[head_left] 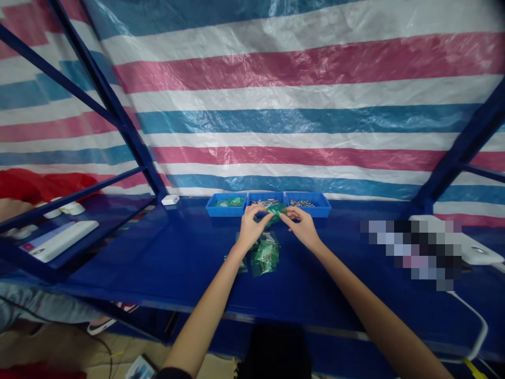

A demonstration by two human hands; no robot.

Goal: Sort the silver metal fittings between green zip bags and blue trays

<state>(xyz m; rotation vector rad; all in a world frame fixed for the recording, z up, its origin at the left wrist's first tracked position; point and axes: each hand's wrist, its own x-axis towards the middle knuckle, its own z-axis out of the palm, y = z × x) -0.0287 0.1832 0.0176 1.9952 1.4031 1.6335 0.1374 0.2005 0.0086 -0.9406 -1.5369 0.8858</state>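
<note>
Head cam | left fingers (pixel 265 222) and right fingers (pixel 298 212) pinching a green plastic bag (pixel 277 208) | kinda slick film, might slip and drop it on the table (pixel 181 258)

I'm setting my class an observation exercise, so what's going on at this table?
A person's left hand and right hand hold a green plastic bag between them, near three blue bins. The held bag's contents are unclear. More green plastic bags lie on the blue table, closer to the person. The left bin shows green packaging; the other two show small metallic pieces.
</note>
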